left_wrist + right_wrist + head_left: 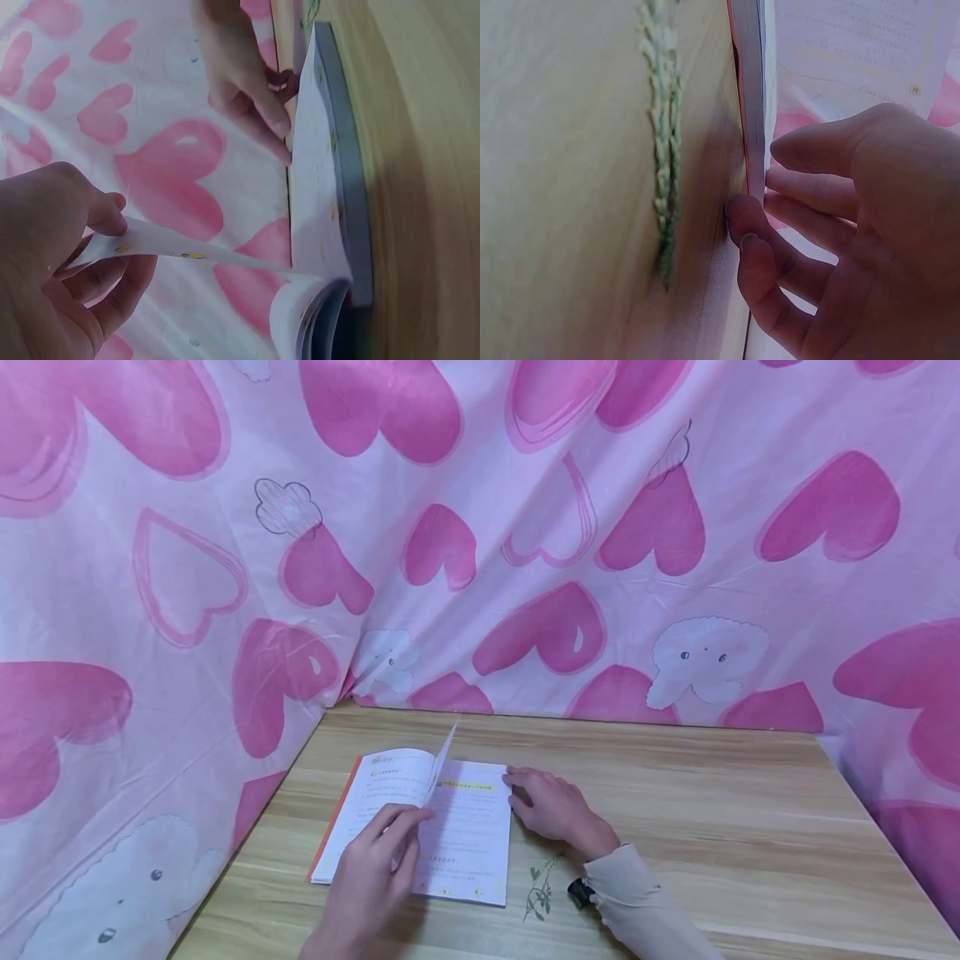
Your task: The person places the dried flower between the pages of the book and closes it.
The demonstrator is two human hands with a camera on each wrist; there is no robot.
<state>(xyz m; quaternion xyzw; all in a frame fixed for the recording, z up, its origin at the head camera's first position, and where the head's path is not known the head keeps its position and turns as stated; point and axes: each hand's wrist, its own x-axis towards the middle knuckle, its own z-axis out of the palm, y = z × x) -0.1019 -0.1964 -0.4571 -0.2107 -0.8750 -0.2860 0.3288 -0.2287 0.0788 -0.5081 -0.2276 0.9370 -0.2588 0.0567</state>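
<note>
A thin booklet (pixel 465 835) with an orange cover lies open on the wooden table (pixel 712 810). My left hand (pixel 408 818) pinches one page (pixel 444 758) between thumb and fingers and holds it lifted and curving over the spread; the left wrist view shows the same pinched page (pixel 195 255) in my left hand (pixel 124 240). My right hand (pixel 525 789) lies on the table at the booklet's right edge. In the right wrist view the relaxed fingers (pixel 780 195) touch the stacked page edges of the booklet (pixel 754 112).
A small green sprig (pixel 538 889) lies on the table just right of the booklet and near my right wrist; it also shows as a sprig (pixel 660 150) beside the book edge. Pink heart-patterned cloth (pixel 525 568) hangs behind and left of the table.
</note>
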